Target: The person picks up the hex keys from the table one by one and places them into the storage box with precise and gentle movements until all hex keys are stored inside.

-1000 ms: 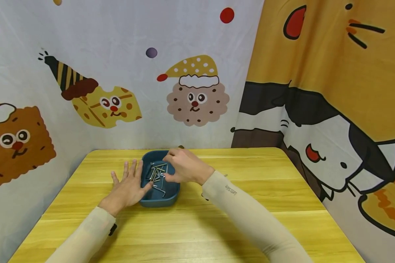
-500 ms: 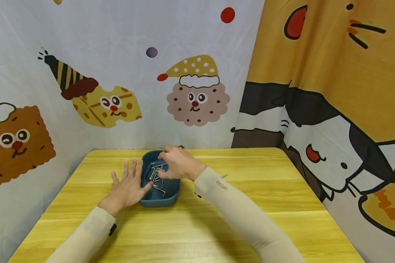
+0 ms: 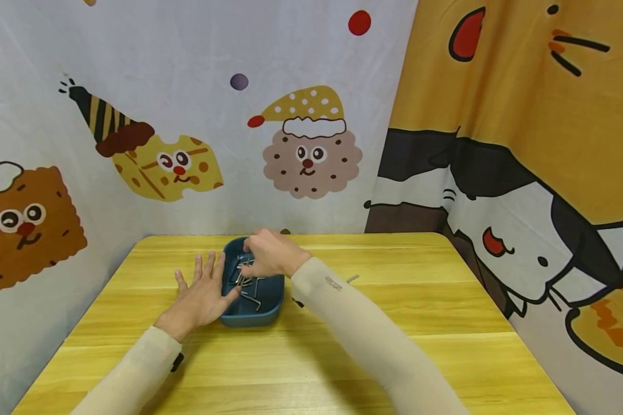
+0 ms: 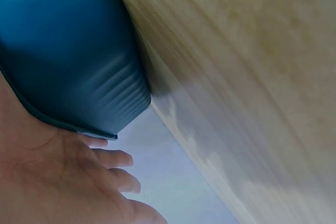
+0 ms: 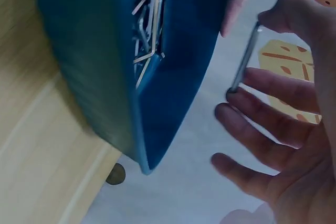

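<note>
A dark blue plastic bin (image 3: 252,320) holds a loose pile of L-shaped metal hex keys (image 3: 251,301). My left hand (image 3: 199,300) lies along its left side with fingers spread and straight, the thumb reaching over the rim. In the left wrist view the palm rests against the bin's outer wall (image 4: 68,51). Over the bin's far part, my right hand (image 3: 275,253) pinches one silver hex key (image 5: 245,59) between thumb and fingertips, clear in the right wrist view. One end of that key looks dark; its bend is not clearly visible.
A single thin metal piece (image 3: 353,278) lies on the wooden table (image 3: 394,311), right of the bin. A printed cloth (image 3: 187,57) hangs close behind the table's far edge. Several hex keys (image 5: 152,24) also show inside the bin in the right wrist view.
My right hand has moved left across the bin, bringing its fingers over the far left part. Its sleeve has uncovered the metal piece on the table. The left hand keeps its place.
</note>
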Tool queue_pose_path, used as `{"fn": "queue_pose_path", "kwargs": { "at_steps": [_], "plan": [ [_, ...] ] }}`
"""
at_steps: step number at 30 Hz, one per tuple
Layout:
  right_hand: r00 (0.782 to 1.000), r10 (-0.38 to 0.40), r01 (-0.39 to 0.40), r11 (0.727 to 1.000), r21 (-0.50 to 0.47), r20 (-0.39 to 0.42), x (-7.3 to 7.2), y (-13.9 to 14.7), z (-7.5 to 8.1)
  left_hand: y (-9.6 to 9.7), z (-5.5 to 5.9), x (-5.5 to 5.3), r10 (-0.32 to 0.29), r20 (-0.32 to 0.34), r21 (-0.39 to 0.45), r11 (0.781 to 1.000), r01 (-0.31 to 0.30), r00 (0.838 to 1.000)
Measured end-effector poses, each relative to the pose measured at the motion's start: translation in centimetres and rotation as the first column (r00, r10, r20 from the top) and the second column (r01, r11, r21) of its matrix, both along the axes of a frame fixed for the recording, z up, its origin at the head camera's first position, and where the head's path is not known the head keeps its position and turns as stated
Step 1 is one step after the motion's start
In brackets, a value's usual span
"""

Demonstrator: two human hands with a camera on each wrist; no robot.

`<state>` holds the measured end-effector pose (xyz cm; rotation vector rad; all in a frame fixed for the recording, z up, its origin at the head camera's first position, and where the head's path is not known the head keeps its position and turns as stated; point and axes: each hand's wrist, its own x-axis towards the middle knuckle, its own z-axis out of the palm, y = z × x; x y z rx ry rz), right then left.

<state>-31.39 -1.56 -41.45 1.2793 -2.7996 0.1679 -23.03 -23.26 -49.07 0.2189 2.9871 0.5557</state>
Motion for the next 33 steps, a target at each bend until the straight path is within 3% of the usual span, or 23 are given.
{"fn": "queue_pose_path", "kwargs": {
  "at_steps": [11, 15, 16, 18, 22, 23, 27, 33],
  "plan": [
    [0.976, -0.134, 0.118, 0.988, 0.101, 0.169, -0.3, -2.4, 0.8, 0.0, 0.1, 0.0, 0.000, 0.013, 0.010, 1.000, 0.000, 1.000],
    [0.961, -0.213, 0.184, 0.968, 0.169, 0.175, -1.2, -3.8, -0.2, 0.2, 0.1, 0.0, 0.003, 0.012, 0.004, 1.000, -0.003, 1.000],
    [0.958, -0.220, 0.190, 0.968, 0.166, 0.184, -3.2, -4.4, -2.4, 0.2, 0.1, 0.0, 0.003, 0.010, 0.001, 1.000, -0.003, 1.000],
    [0.951, -0.240, 0.202, 0.960, 0.192, 0.198, -4.4, -5.0, -3.6, 0.2, 0.1, 0.0, 0.004, 0.008, -0.002, 1.000, -0.004, 1.000],
    [0.947, -0.219, 0.179, 0.967, 0.182, 0.235, -5.2, -5.0, -4.2, 0.3, 0.1, 0.0, 0.004, 0.011, -0.002, 1.000, -0.004, 1.000],
    [0.949, -0.216, 0.174, 0.966, 0.190, 0.230, -3.3, -4.5, -2.1, 0.3, 0.1, 0.0, 0.004, 0.011, -0.001, 1.000, -0.004, 1.000],
    [0.958, -0.206, 0.176, 0.971, 0.160, 0.198, -0.9, -3.7, 0.1, 0.2, 0.2, 0.0, 0.004, 0.012, 0.000, 1.000, -0.004, 1.000],
    [0.974, -0.157, 0.139, 0.983, 0.117, 0.162, 0.3, -2.3, 0.8, 0.2, 0.3, 0.0, 0.000, 0.020, -0.001, 1.000, 0.000, 1.000]
  ]
}}
